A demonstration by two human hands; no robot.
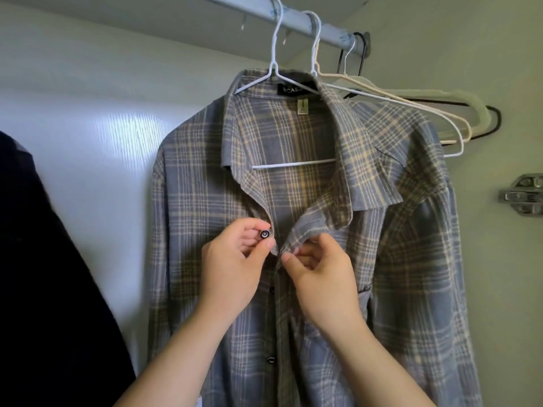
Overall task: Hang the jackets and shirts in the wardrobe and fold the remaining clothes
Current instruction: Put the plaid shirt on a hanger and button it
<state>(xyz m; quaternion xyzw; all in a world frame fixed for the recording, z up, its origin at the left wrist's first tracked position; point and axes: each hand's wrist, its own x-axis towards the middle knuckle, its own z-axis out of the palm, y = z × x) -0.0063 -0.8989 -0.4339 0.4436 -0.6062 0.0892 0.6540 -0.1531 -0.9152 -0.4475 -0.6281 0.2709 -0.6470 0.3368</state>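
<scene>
both bare forearms come up from below, angling in, wrists close together. left hand [232, 268] is raised, thumb and forefinger pinching a button [264, 234]. right hand [323, 277] sits just beside it, fingers [329, 245] curled, thumb and fingertips pinching the plaid shirt [308, 201] at its front edge. the hands are almost touching.

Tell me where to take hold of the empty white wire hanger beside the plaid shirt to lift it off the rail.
Grip the empty white wire hanger at its twisted neck under the hook, coming from the front right. Its other arm is hidden behind the plaid shirt, and a hold there likely lifts the hook straight off the rail.
</scene>
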